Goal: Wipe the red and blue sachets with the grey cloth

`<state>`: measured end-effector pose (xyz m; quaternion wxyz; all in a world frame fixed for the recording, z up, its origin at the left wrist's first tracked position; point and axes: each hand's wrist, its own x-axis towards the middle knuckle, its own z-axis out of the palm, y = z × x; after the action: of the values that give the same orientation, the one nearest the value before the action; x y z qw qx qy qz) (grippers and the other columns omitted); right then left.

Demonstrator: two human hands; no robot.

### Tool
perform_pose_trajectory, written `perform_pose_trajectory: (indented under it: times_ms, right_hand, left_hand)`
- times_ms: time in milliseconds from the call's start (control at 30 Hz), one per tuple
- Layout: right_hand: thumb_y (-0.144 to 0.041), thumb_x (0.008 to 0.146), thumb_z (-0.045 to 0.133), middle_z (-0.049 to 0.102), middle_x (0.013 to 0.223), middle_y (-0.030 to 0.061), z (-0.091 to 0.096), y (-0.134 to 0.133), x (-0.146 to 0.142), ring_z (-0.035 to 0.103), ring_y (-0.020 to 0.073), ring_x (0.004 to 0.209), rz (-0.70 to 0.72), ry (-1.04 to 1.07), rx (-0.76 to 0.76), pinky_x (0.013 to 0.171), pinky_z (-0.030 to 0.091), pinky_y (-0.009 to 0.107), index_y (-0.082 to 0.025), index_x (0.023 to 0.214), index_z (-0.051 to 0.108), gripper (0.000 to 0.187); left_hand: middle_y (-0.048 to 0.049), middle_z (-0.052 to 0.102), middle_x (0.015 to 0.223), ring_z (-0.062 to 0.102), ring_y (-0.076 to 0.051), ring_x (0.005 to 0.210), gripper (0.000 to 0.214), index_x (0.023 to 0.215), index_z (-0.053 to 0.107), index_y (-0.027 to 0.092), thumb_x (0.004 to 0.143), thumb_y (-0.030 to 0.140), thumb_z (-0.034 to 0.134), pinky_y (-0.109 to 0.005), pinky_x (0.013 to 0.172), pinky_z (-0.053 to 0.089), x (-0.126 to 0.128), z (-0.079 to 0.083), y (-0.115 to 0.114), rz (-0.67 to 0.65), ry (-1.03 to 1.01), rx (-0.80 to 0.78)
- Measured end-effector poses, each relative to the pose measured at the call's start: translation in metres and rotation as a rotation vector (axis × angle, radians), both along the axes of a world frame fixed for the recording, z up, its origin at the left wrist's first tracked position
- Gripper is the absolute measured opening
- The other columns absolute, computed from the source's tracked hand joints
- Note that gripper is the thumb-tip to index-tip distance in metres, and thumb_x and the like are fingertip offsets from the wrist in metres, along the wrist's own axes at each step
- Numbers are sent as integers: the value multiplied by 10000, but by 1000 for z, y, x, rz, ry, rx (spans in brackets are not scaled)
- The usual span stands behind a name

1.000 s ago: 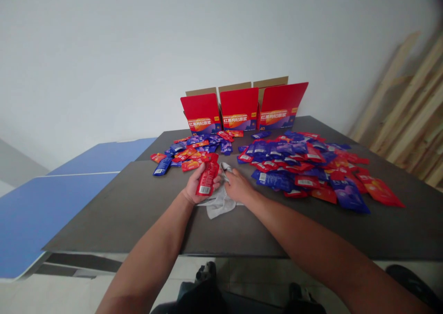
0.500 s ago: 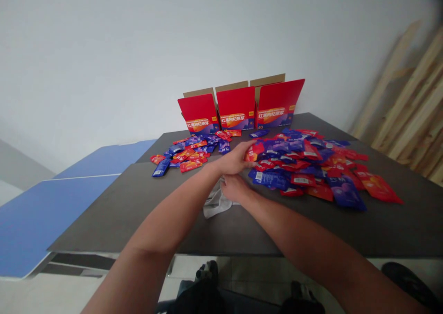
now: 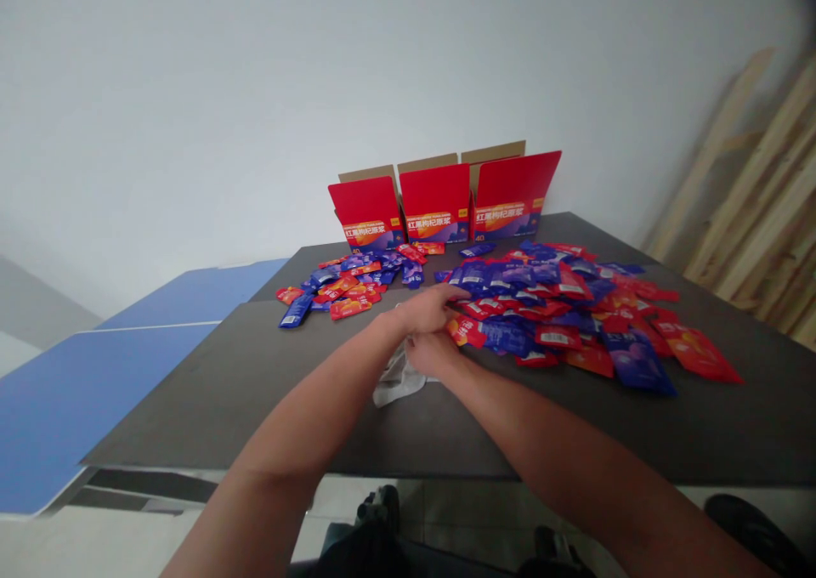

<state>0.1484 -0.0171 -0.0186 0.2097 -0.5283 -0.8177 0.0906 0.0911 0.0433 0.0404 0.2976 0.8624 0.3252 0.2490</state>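
Note:
My left hand (image 3: pixel 431 305) reaches across to the near left edge of the big pile of red and blue packets (image 3: pixel 561 310). Its fingers are stretched out and hold nothing. A red packet (image 3: pixel 466 332) lies just below its fingertips. My right hand (image 3: pixel 432 354) sits right under the left one, its fingers curled on a crumpled white cloth (image 3: pixel 395 380) on the dark table (image 3: pixel 255 391). A smaller pile of red and blue packets (image 3: pixel 348 280) lies to the left.
Three open red cartons (image 3: pixel 441 202) stand in a row at the table's far edge against the white wall. A blue table (image 3: pixel 76 374) adjoins on the left. Wooden slats (image 3: pixel 752 221) lean at the right.
My left hand held a red packet near the cloth, carried it right to the big pile, and now lies open with the packet on the table. My right hand stayed on the cloth.

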Motion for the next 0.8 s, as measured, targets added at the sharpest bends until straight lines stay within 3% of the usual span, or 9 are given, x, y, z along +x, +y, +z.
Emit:
perform_pose_trajectory:
  times_ms: [100, 200, 367, 467, 600, 700, 800]
  right_hand:
    - [-238, 896, 470, 612, 1135, 139, 1, -3, 2, 596, 256, 1022, -56, -9, 11, 875, 477, 387, -166, 1169, 590, 307]
    - [-242, 866, 461, 587, 1141, 131, 5, -5, 2, 593, 246, 1005, -78, -26, 19, 864, 467, 367, -187, 1133, 591, 302]
    - [-261, 870, 439, 567, 1130, 126, 6, -6, 2, 578, 243, 997, -70, -41, -13, 868, 445, 363, -190, 1091, 590, 277]
    - [-252, 865, 441, 567, 1097, 115, 4, -5, 2, 571, 239, 985, -56, -36, -4, 860, 440, 359, -192, 1064, 594, 258]
    - [-252, 859, 443, 573, 1054, 99, 0, -4, 3, 574, 232, 931, -46, -43, 19, 816, 447, 348, -201, 997, 608, 221]
    - [-254, 853, 449, 571, 1027, 93, -2, -3, 3, 570, 226, 903, -42, -46, 33, 793, 449, 342, -206, 949, 607, 191]
    - [-248, 845, 455, 568, 1029, 91, -3, -3, 3, 563, 222, 893, -46, -41, 32, 787, 448, 341, -212, 932, 601, 173]
  left_hand:
    - [-42, 668, 833, 590, -179, 793, 245, 871, 695, 177, 729, 74, 523, -264, 761, 448, -24, -5, 19, 416, 62, -43]
    - [-52, 623, 719, 563, -169, 692, 109, 799, 657, 140, 785, 145, 549, -250, 623, 413, -46, -13, 45, 624, 115, -76]
    - [-114, 663, 844, 613, -215, 804, 168, 893, 643, 121, 812, 266, 617, -267, 641, 415, -54, -25, 88, 791, 206, -109]
    - [-188, 641, 1108, 595, -291, 1034, 473, 1097, 597, 117, 737, 400, 716, -311, 784, 441, -46, -33, 110, 878, 277, -126]
    - [-265, 503, 1327, 430, -390, 1271, 847, 1285, 473, 111, 636, 582, 745, -444, 969, 376, -30, -48, 127, 978, 336, -149]
    - [-237, 466, 1381, 322, -394, 1346, 877, 1314, 442, 152, 622, 601, 743, -509, 1029, 309, -19, -54, 132, 1014, 306, -156]
    - [-218, 452, 1402, 288, -376, 1366, 806, 1317, 436, 157, 655, 482, 761, -518, 1051, 276, -13, -54, 135, 1041, 233, -183]
